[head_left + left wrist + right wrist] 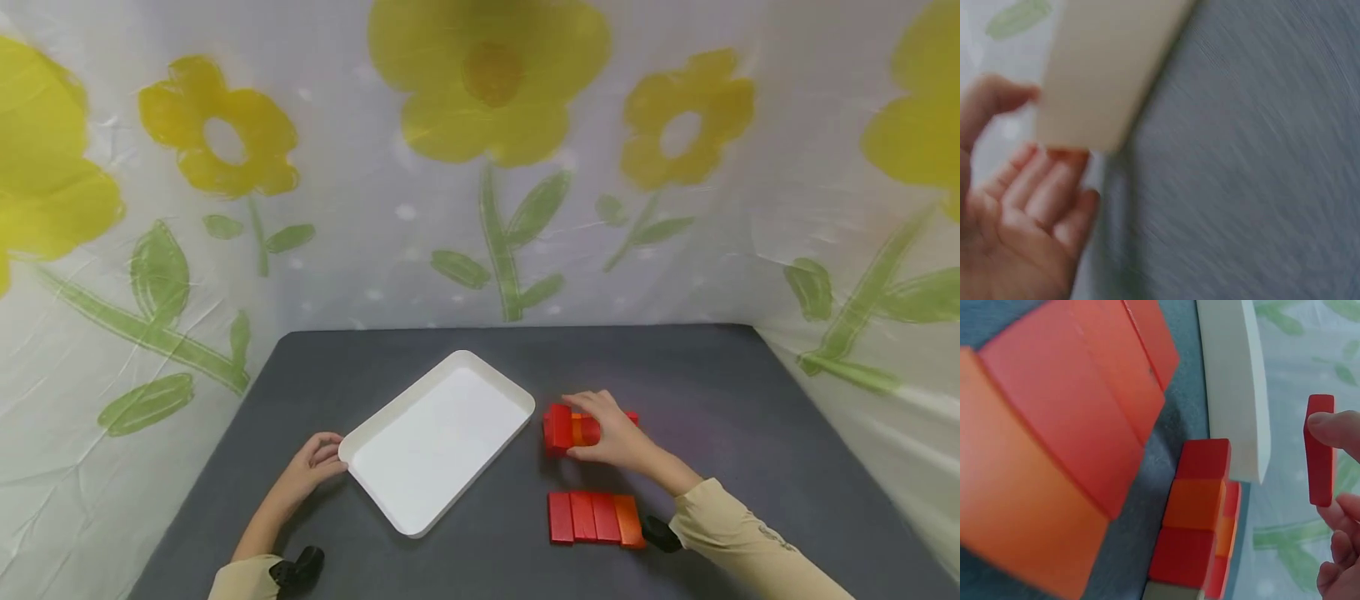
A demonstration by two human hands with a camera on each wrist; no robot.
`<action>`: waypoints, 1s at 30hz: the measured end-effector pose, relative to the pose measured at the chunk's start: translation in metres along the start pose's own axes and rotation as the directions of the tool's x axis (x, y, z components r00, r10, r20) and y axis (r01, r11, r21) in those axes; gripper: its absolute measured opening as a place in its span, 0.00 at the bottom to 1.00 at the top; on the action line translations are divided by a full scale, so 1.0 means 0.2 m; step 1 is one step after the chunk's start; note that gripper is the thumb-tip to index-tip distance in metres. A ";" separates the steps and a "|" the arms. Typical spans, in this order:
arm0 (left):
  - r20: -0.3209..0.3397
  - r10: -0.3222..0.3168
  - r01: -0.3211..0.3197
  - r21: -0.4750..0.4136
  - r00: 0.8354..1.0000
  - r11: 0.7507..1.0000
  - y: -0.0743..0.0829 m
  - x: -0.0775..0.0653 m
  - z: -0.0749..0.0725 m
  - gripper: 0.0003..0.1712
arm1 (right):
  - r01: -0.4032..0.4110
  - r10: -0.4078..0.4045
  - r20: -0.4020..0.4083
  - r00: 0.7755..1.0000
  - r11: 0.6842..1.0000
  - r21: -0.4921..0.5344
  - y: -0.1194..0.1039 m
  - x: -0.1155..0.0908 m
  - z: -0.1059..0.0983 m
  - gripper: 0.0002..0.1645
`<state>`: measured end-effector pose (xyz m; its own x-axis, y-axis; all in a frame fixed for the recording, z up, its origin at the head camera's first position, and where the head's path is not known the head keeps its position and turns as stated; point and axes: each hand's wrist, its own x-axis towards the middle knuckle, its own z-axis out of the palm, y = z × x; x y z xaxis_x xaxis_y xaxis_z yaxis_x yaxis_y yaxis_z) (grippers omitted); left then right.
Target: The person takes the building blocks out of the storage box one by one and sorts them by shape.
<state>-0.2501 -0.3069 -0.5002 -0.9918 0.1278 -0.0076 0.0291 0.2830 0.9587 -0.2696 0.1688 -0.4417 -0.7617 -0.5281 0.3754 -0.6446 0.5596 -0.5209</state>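
My right hand (611,433) pinches a red block (1320,456) between thumb and fingers, holding it over the left end of a row of red and orange blocks (1188,550). In the head view the hand partly hides that row. Nearer to me lies another row of red and orange blocks (596,518), set side by side. At the left corner of a white tray (438,442), my left hand (311,467) grips the edge, thumb on one side and fingers on the other. The left wrist view is blurred and shows the tray's outer wall (1104,75).
A dark grey tabletop (480,567) carries everything. Behind and beside it hangs a pale curtain (337,208) with yellow flowers. Black wrist devices sit by the left sleeve (243,579) and right sleeve (738,529). The tray stands diagonally, left of the blocks.
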 end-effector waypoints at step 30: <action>-0.077 -0.102 0.108 0.077 0.992 0.991 0.07 -0.02 0.03 0.25 | -0.103 0.105 0.121 0.987 0.994 -0.019 0.06 -0.59 -0.18 0.36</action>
<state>-0.2441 -0.2970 -0.4888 -0.9962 0.0243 -0.0832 -0.0685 0.3679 0.9273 -0.1899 0.2604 -0.4647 -0.8116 -0.5400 0.2232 -0.5637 0.6231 -0.5423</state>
